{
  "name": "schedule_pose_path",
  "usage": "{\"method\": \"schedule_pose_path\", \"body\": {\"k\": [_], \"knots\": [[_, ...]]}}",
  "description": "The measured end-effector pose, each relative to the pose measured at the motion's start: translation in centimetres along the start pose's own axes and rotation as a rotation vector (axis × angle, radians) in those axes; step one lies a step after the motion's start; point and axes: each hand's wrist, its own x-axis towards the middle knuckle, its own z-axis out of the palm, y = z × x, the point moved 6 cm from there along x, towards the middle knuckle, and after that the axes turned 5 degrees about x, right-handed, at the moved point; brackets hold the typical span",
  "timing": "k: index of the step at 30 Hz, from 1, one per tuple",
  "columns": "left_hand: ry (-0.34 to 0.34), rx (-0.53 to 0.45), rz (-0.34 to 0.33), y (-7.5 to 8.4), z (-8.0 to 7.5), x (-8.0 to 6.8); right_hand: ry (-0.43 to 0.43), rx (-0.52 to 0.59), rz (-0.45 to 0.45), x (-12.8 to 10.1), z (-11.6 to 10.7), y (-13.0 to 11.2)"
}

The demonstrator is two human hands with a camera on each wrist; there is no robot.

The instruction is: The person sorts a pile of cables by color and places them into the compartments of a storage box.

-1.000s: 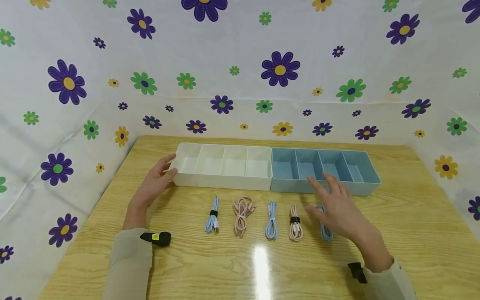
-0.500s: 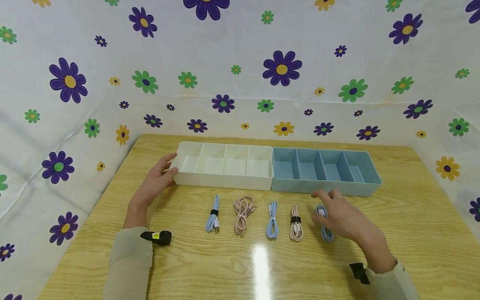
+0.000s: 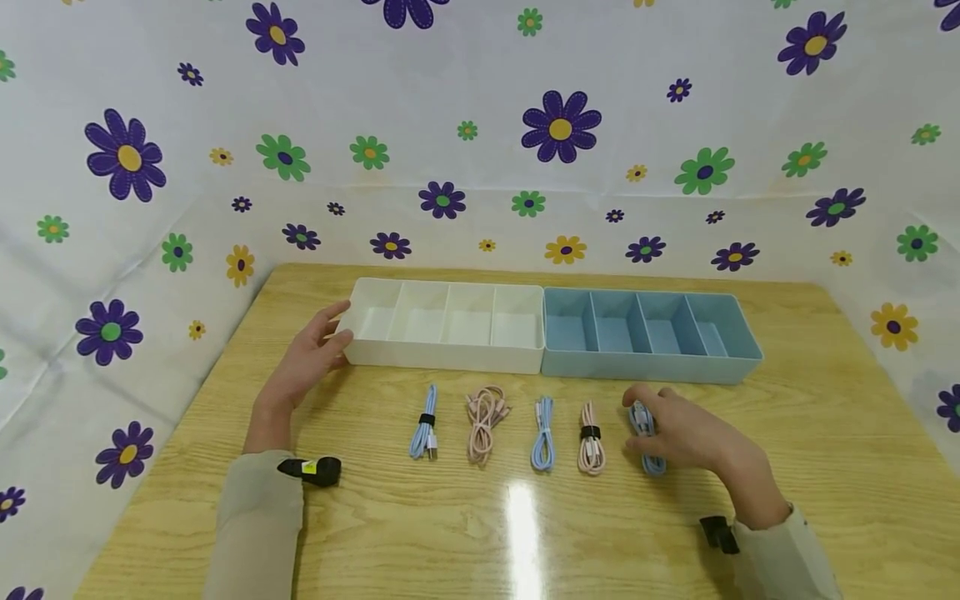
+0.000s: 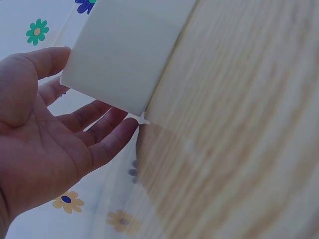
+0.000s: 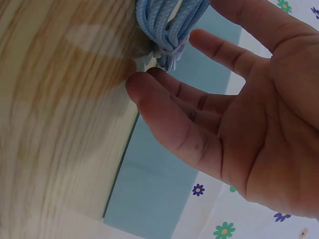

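My right hand curls over the rightmost blue cable on the wooden table, thumb on one side and fingers on the other. The right wrist view shows the blue cable bundle at my fingertips, still lying on the table. My left hand rests with straight fingers against the left end of the white tray. In the left wrist view my open palm sits beside the white tray's corner.
A blue tray with several compartments stands against the white tray's right end. A blue cable, a pink cable, another blue cable and a pink cable lie in a row. Flowered cloth walls surround the table.
My right hand came down from in front of the blue tray onto the rightmost blue cable and curled around it. The left hand stayed at the white tray.
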Motion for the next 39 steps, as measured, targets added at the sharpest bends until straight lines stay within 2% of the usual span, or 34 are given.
{"method": "schedule_pose_path", "body": {"k": [10, 21, 39], "knots": [[-0.002, -0.007, -0.003, -0.15, -0.07, 0.04, -0.026, 0.03, 0.055, 0.21, 0.06, 0.39], [0.0, -0.007, -0.001, 0.05, -0.02, -0.02, -0.019, 0.001, 0.027, 0.46, -0.16, 0.56], [0.011, -0.032, -0.025, -0.05, -0.03, -0.02, 0.041, 0.11, -0.065, 0.73, -0.82, 0.47]]}}
